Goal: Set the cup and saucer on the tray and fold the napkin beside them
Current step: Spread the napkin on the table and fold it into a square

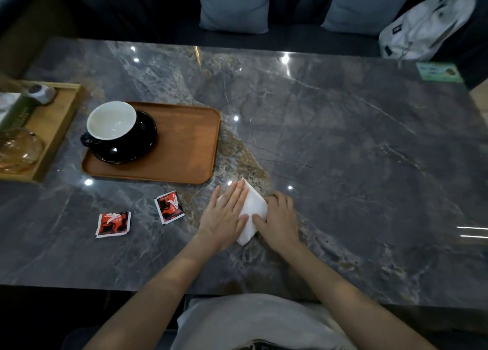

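A black cup (112, 124) with a white inside stands on a black saucer (142, 141) at the left end of the brown wooden tray (184, 143). A white napkin (253, 207), folded into a pointed shape, lies on the marble table to the right of and nearer than the tray. My left hand (224, 217) presses flat on the napkin's left half, fingers spread. My right hand (280, 217) rests on its right edge with the fingers curled, the fingertips on the paper.
Two red and black sachets (169, 207) (113, 224) lie on the table left of my hands. A lighter wooden tray (52, 128) with a glass dish and a box sits at the far left. A white bag (427, 22) and cushions are on the seat behind.
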### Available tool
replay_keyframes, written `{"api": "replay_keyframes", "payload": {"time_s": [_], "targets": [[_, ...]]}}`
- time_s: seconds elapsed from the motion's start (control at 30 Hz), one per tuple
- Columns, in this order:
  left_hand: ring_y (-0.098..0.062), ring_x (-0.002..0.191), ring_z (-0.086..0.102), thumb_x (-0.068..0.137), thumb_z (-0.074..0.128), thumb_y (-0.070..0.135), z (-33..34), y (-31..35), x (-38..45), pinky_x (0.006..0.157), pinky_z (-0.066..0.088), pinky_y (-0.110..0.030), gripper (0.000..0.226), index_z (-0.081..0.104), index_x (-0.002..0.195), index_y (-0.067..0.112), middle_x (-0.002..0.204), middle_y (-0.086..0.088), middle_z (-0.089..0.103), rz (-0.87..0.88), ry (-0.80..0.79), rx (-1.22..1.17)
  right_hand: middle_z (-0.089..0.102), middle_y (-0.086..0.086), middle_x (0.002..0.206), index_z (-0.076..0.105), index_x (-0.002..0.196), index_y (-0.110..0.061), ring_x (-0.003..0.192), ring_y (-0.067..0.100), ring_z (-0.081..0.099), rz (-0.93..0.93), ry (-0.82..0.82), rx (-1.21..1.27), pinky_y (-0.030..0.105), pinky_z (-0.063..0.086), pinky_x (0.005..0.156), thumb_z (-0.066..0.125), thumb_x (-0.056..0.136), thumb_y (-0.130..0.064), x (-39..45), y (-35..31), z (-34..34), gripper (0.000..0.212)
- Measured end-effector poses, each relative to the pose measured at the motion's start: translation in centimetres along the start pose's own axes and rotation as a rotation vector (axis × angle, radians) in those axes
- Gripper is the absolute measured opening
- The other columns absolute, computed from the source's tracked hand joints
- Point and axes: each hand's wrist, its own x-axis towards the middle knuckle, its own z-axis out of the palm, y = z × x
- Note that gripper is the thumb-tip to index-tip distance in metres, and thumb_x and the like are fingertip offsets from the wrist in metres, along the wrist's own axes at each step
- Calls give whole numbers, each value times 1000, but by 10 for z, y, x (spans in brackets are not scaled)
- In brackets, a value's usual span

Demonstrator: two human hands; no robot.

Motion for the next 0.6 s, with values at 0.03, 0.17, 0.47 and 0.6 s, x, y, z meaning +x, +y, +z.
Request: {"api": "replay_keyframes", "payload": {"time_s": [0.03,0.17,0.47,0.6], "targets": [[-18,136,21,89,26,40,-1,0,0,111,1,-40,62,31,139,3,147,-9,37,-8,-6,-4,47,8,127,51,117,-9,118,23,36,39,-15,25,33,35,97,54,83,-30,3,-3,-2,40],[-20,136,28,88,26,42,-3,3,-2,108,18,-43,65,27,139,2,145,-11,40,-48,4,-28,63,13,107,59,106,-2,97,27,58,266,-69,403,31,43,76,61,80,-16,13,-17,-12,29],[-7,137,-21,75,6,60,-12,-1,-8,114,-5,-34,85,-21,140,10,151,0,-24,-151,-124,-521,63,9,75,69,87,-2,66,18,59,507,-181,927,27,45,58,69,75,-4,22,-34,-28,12],[-17,139,26,76,52,53,-22,-19,-6,115,24,-39,99,-8,147,18,154,-6,21,-244,-271,-1187,62,4,67,72,79,-6,58,11,54,191,-204,548,24,39,52,68,75,-11,24,-50,-49,7]]}}
